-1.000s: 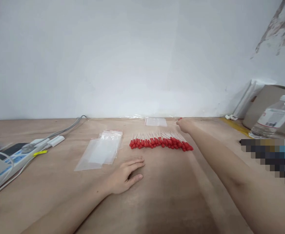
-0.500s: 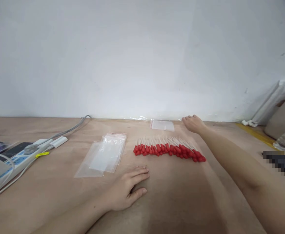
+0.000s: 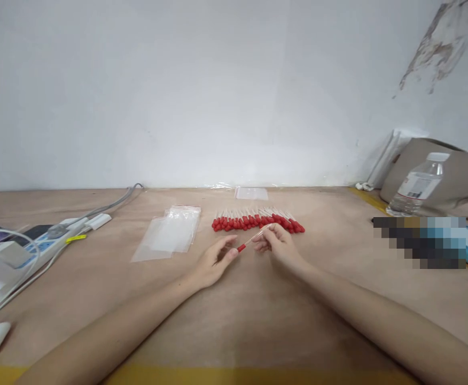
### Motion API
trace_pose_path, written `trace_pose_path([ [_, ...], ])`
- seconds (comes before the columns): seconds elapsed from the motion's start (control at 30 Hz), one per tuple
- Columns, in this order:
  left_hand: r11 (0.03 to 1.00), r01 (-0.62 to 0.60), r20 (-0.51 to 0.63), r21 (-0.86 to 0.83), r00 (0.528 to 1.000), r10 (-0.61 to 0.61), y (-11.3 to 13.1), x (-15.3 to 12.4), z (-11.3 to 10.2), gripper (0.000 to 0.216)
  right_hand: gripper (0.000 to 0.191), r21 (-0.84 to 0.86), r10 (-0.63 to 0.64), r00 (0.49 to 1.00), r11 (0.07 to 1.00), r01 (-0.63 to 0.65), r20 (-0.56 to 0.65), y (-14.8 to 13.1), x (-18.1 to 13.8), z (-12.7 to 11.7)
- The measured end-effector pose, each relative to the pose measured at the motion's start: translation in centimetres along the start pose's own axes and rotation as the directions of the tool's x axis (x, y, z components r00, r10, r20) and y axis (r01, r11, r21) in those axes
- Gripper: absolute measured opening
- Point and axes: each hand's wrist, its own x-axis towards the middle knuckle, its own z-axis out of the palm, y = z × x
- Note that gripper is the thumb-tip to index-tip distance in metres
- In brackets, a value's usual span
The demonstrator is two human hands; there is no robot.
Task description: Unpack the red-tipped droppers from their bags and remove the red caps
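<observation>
— Anything changed since a second ago?
— Yes: right hand (image 3: pixel 277 245) back from its reach past the far side of the long row of red-bulbed clear droppers (image 3: pixel 258 221). Now just in front of that row, closed on the stem of one thin clear dropper with a red rubber bulb (image 3: pixel 251 241).
— And the left hand (image 3: pixel 213 262)?
— No longer flat on the brown desk (image 3: pixel 258 321). Raised, half curled, fingertips at the bulb; hard to tell whether gripping or only touching.
— Where exactly, that dropper?
— Held slanted, just in front of the row's middle, bulb end toward the left hand.
— Meaning for the work?
— One piece singled out, shared between both hands. Stack of clear plastic zip bags (image 3: pixel 170 232) left of the row and small clear plastic bag (image 3: pixel 251 193) behind it, both apart from either hand
</observation>
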Motion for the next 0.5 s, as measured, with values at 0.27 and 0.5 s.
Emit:
trace_pose_path([
  [0.27,0.949,-0.179,0.085,0.258,0.983,0.162,0.0,1.9,1.1,0.026,0.026,-0.439,-0.311,0.948,0.844,0.307,0.066,1.4,-0.2,-3.2],
  [0.5,0.871,-0.328,0.03,0.365,0.94,0.341,-0.9,2.3,1.5,0.02,0.024,-0.714,-0.471,0.689,0.161,0.681,0.551,2.5,0.8,-2.7],
])
